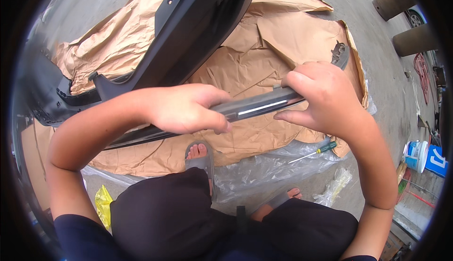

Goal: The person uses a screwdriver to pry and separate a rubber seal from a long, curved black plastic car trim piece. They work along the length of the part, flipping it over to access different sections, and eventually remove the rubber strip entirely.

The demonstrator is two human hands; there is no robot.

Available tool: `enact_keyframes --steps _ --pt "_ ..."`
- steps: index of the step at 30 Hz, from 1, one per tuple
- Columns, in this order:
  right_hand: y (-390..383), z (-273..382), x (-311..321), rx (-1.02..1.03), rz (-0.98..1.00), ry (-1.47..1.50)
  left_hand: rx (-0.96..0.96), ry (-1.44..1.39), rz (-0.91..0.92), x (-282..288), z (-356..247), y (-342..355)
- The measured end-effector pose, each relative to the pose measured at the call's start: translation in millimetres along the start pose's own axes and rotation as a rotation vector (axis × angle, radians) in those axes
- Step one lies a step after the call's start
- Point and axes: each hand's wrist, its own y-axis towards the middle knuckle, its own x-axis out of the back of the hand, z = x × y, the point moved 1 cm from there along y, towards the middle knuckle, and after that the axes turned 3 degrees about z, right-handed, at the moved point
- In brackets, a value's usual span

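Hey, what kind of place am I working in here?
Probably an outdoor car repair yard: a large black car body panel lies on brown paper spread over concrete ground, with a screwdriver nearby and a car wheel at the edge.

Bare forearms — dark shorts, grey sandals [200, 159].

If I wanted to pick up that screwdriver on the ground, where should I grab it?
Probably by the green handle of the screwdriver, coming from above. It lies flat on the clear plastic sheet, so only its top is open, and the handle is thicker than the thin metal shaft, which ends in a tip.
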Motion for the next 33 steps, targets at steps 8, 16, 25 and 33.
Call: enact_keyframes --steps 8,16,25,33 --pt "-13 -1 -56 0.111 -0.066 -0.314 -0.14 0.289 -0.208 -58 38 36" --pt "-44 -24 -116 0.166 -0.323 -0.418 -0.081 -0.356 -0.018 -36 97 108" --pt "-76 -41 -136 0.251 -0.298 -0.278 0.121 -0.508 0.219 -48 120 178" --pt "-150 -36 -108 -0.019 -0.129 0.021 0.117 -0.159 -0.038 -71 125 187"
